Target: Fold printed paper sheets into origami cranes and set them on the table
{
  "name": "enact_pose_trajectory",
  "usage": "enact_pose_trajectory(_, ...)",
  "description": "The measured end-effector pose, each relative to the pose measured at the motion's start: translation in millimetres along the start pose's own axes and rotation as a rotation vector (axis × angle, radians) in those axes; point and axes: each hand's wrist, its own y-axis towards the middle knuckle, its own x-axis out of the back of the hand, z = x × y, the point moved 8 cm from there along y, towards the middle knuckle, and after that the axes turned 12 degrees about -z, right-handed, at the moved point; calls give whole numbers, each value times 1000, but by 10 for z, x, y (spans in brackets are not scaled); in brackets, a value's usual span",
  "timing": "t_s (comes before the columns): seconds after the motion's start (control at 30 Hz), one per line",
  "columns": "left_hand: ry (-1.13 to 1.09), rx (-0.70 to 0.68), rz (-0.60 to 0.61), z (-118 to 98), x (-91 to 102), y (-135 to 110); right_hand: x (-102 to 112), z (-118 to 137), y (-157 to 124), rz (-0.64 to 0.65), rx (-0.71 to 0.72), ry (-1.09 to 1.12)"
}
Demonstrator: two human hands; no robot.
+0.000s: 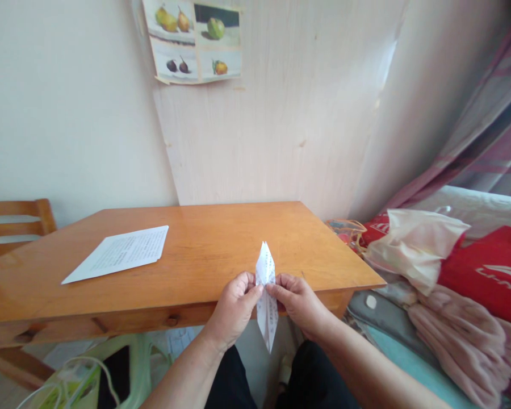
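A folded sheet of printed paper point(267, 318), narrow and diamond-shaped with pointed ends, is held upright between my two hands at the front edge of the wooden table. My left hand point(238, 304) pinches its left side near the middle, thumb on the near face. On the opposite side my right hand point(300, 301) pinches it the same way, the two thumbs almost meeting. The upper tip of the paper splits into two small points, and its lower tip hangs below the tabletop level. Fingers behind the paper are partly hidden.
Printed sheets point(123, 254) lie on the left of the wooden table point(213, 233). A chair point(17, 224) stands at the far left. Red bags point(489, 272), a pale plastic bag point(413, 244) and pink cloth point(460, 335) are piled at the right. A green bag point(136, 363) is below the table.
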Motion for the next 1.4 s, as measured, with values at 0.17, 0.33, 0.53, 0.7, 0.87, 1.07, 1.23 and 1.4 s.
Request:
enact_pose_trajectory(0.17,-22,27,26,-6,-11,-7,72,-1,9,-16,17,-28)
enact_pose_trajectory(0.33,1,-10,29,-24,-44,-7,137,12,22,-59,56,-43)
enact_pose_trajectory(0.53,41,-68,-36,-18,-8,3,151,-18,44,-106,53,-29)
enact_pose_trajectory(0.7,112,-129,-104,10,52,8,141,-20,48,-132,68,-12)
enact_pose_trajectory(0.87,159,-171,-161,-15,89,22,166,24,32,-197,169,40)
enact_pose_trajectory(1.07,262,-256,-213,-122,82,-28,210,70,1,-278,289,-71)
enact_pose_trajectory(1.23,397,-403,-255,-203,44,-133,246,58,-13,-303,289,-85)
enact_pose_trajectory(1.4,456,-551,-243,-262,-23,-231,237,53,-34,-262,263,-7)
